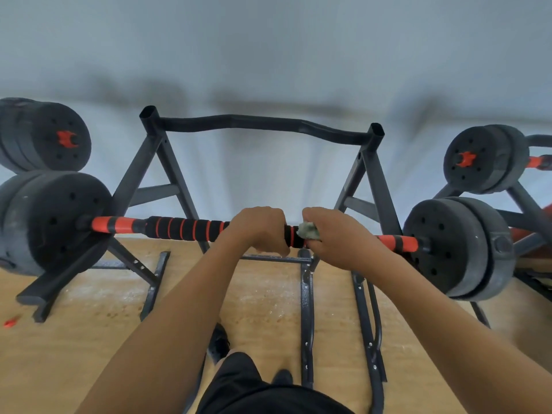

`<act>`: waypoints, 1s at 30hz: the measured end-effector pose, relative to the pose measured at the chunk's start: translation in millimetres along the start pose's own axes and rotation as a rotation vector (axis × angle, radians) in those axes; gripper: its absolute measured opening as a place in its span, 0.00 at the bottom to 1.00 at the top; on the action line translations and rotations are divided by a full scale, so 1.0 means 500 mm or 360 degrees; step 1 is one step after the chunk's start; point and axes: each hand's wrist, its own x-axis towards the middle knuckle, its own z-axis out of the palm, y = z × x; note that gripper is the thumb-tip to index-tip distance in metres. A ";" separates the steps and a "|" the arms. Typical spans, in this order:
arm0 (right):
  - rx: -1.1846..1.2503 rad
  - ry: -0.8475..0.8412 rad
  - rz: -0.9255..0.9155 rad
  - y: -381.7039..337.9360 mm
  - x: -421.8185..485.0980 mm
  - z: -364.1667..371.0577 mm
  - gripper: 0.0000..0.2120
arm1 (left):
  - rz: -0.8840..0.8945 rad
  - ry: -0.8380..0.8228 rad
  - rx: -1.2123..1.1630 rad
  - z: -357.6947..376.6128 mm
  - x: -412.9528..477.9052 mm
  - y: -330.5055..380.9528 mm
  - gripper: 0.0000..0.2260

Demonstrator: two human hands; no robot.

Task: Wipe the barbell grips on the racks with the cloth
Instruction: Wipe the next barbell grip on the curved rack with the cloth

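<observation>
At the far left, a stack of black weight plates (47, 135) with an orange star-shaped hub sits high against the pale wall. Below it, a thicker set of dusty black plates (50, 222) caps the left end of the barbell (140, 227). A small red piece (11, 321) lies on the wooden floor (98, 330) beneath them. The barbell lies level across the near cradles of a black A-frame rack (174, 174), whose far tops carry a wavy black bar (257, 127). From the left plates the shaft shows an orange sleeve with a black band, then the foam grip (185, 229), which is black, ringed with thin slanted orange stripes, and matte in finish. The left hand (257, 230) grips the foam from above, knuckles up and fingers curled tightly round it near the middle of the bar. A short stretch of black foam shows between the two hands. Just to the right of that gap, the cloth (309, 231) is a small crumpled pale grey-green wad pressed onto the grip. The right hand (343, 237) is wrapped narrowly round both cloth and bar, covering most of the cloth. Beyond it comes another orange sleeve with a black band, then the right-hand plates (457, 246). A second loaded bar (481, 159) rests on a neighbouring stand at the upper right.
</observation>
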 end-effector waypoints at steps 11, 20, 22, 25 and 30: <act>0.0170 -0.0077 0.0065 0.021 0.050 -0.015 0.11 | 0.0224 0.1126 0.0407 0.114 -0.036 0.014 0.12; -0.0109 0.0046 0.0025 -0.005 0.009 0.006 0.08 | 0.0068 0.0652 0.0385 0.058 -0.005 0.023 0.07; -0.0192 0.0055 -0.0009 -0.010 -0.003 0.000 0.09 | 0.0109 0.0421 0.0246 0.029 0.006 0.022 0.09; -0.0228 0.0015 -0.0105 -0.018 -0.030 -0.004 0.07 | 0.0166 0.0131 0.0020 0.011 0.026 0.011 0.10; 0.0050 0.0137 -0.0080 0.000 -0.025 -0.029 0.11 | 0.0441 0.0562 0.0290 0.024 0.011 0.001 0.10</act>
